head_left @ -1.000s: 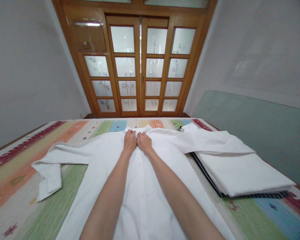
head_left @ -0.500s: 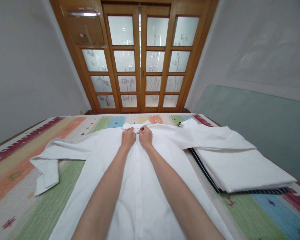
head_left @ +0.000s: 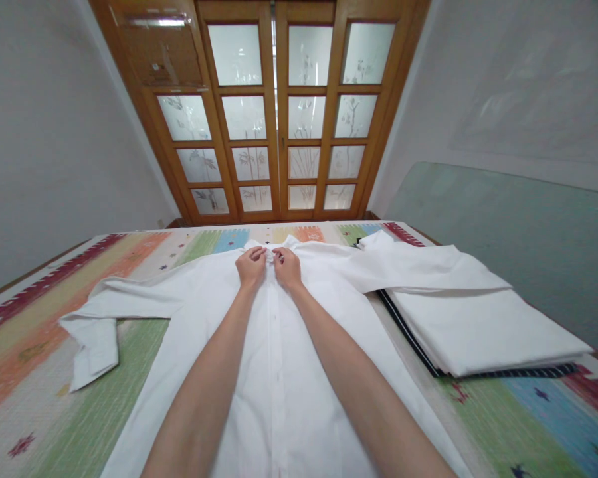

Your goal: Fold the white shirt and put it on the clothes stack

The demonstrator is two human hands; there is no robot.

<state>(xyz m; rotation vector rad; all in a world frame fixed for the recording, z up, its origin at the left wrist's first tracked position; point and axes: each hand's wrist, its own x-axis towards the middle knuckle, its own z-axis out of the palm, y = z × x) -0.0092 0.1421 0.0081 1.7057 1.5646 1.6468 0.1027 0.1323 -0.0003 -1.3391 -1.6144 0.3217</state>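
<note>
A white button-up shirt [head_left: 279, 372] lies flat, front side up, on a bed with a striped multicoloured cover [head_left: 44, 332]. Its sleeves spread out to both sides, the left cuff [head_left: 92, 355] folded back. My left hand [head_left: 250, 266] and my right hand [head_left: 288, 267] sit side by side at the top of the button placket, just below the collar. Both hands pinch the fabric there with closed fingers.
A stack of folded clothes [head_left: 478, 332], white on top with a dark striped piece beneath, lies on the bed's right side, the shirt's right sleeve draped over it. A wooden glass-paned door [head_left: 274, 119] stands beyond the bed. A green padded panel [head_left: 518, 239] runs along the right wall.
Both hands have shifted a little farther up the placket toward the collar and stay pinched on the fabric. The shirt and the stack have not moved.
</note>
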